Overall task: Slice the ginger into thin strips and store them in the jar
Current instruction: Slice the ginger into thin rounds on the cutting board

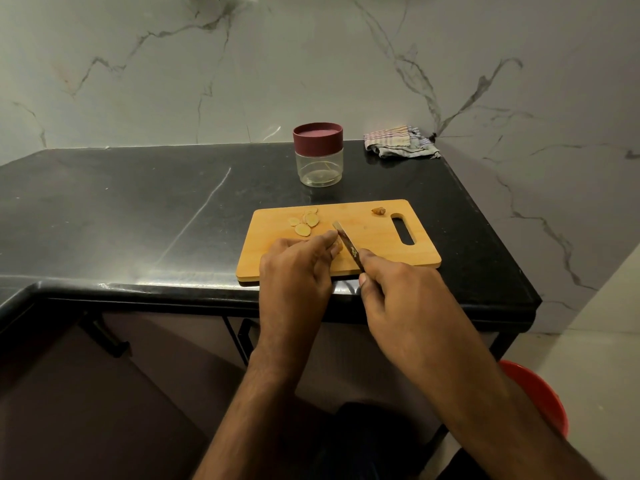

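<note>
My cutting board (377, 237) sits at the table's (138, 209) near edge, close to its right end, with broad bare table to the left. My left hand (298, 268) pinches the ginger piece (338, 244) on the board, my right hand (398, 292) grips the knife (348, 242) beside it, and slices (304, 223) lie just beyond. Farther back stand the lidded jar (318, 155) and a cloth (401, 142), and an end piece (378, 211) lies by the board's handle slot.
</note>
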